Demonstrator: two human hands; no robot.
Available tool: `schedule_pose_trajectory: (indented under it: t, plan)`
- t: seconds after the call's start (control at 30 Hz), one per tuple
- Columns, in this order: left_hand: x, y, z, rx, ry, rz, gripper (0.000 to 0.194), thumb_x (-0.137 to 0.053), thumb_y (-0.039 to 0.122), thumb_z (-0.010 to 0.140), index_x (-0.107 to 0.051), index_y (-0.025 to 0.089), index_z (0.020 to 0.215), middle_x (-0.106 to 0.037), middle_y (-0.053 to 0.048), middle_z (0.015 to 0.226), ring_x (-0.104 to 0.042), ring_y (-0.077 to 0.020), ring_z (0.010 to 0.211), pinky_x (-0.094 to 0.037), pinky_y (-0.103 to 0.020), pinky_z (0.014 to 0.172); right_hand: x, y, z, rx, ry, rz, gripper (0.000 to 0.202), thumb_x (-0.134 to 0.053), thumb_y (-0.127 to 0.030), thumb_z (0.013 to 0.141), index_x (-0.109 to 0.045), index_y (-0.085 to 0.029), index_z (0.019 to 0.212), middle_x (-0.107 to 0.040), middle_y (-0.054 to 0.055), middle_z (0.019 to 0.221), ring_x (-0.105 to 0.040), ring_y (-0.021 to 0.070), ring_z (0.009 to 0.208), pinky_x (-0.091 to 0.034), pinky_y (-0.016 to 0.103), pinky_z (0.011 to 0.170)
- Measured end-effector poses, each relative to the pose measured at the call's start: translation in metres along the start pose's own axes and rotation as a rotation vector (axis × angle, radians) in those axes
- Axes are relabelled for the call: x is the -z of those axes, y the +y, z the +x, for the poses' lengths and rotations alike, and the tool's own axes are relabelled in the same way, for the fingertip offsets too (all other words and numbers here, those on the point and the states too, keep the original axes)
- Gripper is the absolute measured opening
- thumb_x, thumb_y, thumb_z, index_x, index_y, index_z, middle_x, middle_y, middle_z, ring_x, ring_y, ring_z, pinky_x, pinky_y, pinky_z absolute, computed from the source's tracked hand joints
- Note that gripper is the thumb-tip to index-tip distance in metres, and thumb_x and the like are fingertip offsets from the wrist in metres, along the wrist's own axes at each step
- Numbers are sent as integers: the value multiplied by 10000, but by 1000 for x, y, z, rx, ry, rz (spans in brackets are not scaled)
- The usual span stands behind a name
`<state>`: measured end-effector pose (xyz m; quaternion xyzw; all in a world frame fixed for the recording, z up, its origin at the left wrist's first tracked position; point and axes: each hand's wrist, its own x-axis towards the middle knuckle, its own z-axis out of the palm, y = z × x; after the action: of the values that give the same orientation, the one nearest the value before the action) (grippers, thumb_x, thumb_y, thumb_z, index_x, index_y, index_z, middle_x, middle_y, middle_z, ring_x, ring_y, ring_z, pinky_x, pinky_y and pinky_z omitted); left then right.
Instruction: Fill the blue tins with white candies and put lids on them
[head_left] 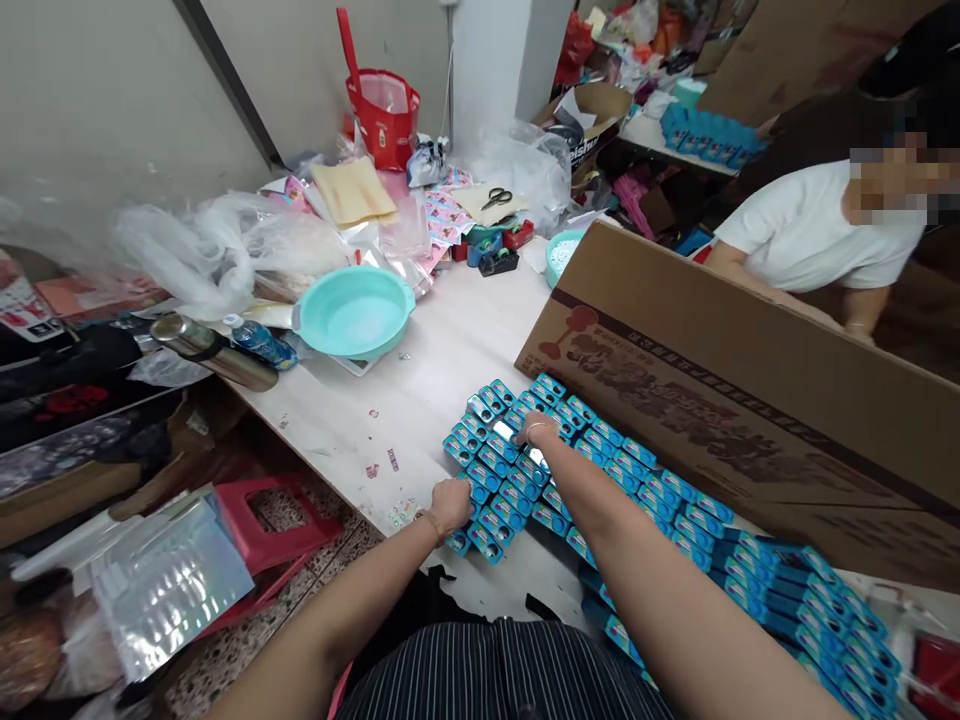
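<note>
In the lower center of the frame, small glossy blue packs [499, 525], rectangular with rounded corners and dark round spots, lie in close rows on a smooth, off-white table [322, 410]. The left hand [450, 503] curls its fingers at the left edge of the packs; I cannot tell whether it grips one. The right hand [538, 430] reaches down onto their upper part, its fingertips too small to read, so its grip is unclear. More packs run toward the lower right beside a long brown cardboard box [720, 400] with printed sides. Left of center at the top stands a red bag [382, 120]; below it sits a round, matte turquoise basin [356, 312], near a cylindrical metal flask [217, 350] and crinkled clear plastic [202, 250]. At upper right is a person in a white shirt [810, 225].
</note>
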<state>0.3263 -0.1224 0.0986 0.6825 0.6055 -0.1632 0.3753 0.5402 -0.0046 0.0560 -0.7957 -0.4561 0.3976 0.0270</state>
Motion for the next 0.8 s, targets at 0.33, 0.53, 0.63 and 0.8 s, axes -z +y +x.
schedule_pose_trajectory:
  t: [0.33, 0.53, 0.63, 0.8]
  plan:
    - [10, -37, -12, -21, -36, -628, 217, -450, 220, 915, -598, 133, 1048, -730, -94, 969, -697, -154, 803, -524, -245, 697, 14, 47, -72, -85, -75, 431, 72, -492, -215, 888, -550, -180, 862, -654, 18, 709, -469, 61, 440, -385, 173, 432]
    - [21, -37, 13, 171, 101, -1180, 265, -500, 173, 892, -511, 106, 1149, -724, -86, 838, -660, -110, 592, -515, -215, 596, 23, 39, -64, -88, -59, 402, 75, -590, -163, 818, -518, -176, 803, -680, 18, 661, -434, 57, 400, -369, 178, 419]
    - [25, -32, 32, 227, 175, -1085, 439, -576, 220, 869, -431, 88, 1262, -715, -66, 787, -655, -132, 600, -491, -222, 571, 25, 25, -50, -79, -21, 239, 126, -643, -161, 793, -534, -175, 731, -647, 0, 562, -493, 85, 448, -363, 184, 455]
    - [26, -32, 54, 323, 223, -881, 651, -726, 218, 726, -415, 44, 1271, -711, -78, 755, -672, -199, 651, -447, -250, 548, 28, 0, -27, -106, 7, -70, 165, -719, -85, 685, -588, -165, 624, -610, 22, 507, -646, 183, 689, -432, 224, 606]
